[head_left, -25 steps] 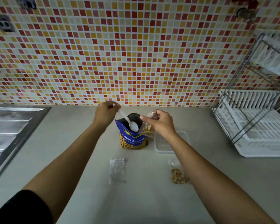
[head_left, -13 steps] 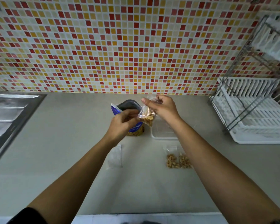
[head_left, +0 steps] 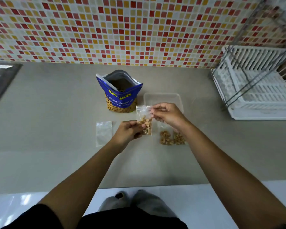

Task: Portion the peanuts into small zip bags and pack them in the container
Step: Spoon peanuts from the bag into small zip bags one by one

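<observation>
Zip bag (head_left: 144, 120) part-filled, held just in front of peanut pack (head_left: 120, 96): right hand (head_left: 168, 114) pinches top strip, left hand (head_left: 128, 132) grips belly. Light, floppy, slick film likely; hold seal edge.

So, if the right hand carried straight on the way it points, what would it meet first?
Beyond the zip bag it pinches, the right hand aims at the open peanut pouch; probably that first, though depth is unclear.
</observation>
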Tool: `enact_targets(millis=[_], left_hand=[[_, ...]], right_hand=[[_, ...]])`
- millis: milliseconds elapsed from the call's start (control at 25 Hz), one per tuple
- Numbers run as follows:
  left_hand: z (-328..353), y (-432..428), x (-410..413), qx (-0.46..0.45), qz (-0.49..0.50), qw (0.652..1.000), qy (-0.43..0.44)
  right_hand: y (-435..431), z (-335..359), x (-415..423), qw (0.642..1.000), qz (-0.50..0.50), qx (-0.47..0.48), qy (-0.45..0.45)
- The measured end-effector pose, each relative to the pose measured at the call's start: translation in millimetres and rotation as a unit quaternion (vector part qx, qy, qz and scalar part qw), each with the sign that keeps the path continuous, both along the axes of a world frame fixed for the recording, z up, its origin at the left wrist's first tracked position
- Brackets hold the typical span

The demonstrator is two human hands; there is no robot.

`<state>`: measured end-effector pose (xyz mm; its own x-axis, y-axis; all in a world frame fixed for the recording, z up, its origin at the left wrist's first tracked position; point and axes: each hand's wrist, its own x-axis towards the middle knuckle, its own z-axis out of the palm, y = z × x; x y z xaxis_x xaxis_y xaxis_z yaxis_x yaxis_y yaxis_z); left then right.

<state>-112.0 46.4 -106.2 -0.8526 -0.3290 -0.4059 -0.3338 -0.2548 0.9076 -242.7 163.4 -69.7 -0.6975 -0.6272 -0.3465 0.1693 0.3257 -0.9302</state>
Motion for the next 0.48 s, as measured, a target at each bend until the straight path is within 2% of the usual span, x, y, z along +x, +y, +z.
enact_targets(millis=[80, 240, 400, 480], left_hand=[[-15, 5, 3, -0.041, -0.024, 0.998, -0.029], [-37, 12, 3, -0.148, -0.033, 0.986, -0.069], [-49, 30, 2, -0.313, -0.037, 0.947, -0.059], [-58, 36, -1, -0.385, -0.057, 0.920, -0.043]], right_hand=[[7, -17, 2, 0.999, -0.012, 0.030, 0.038], [17, -55, 7, 0.971, -0.044, 0.129, 0.198], [19, -80, 14, 0.942, -0.087, 0.192, 0.260], [18, -89, 14, 0.931, -0.074, 0.219, 0.282]])
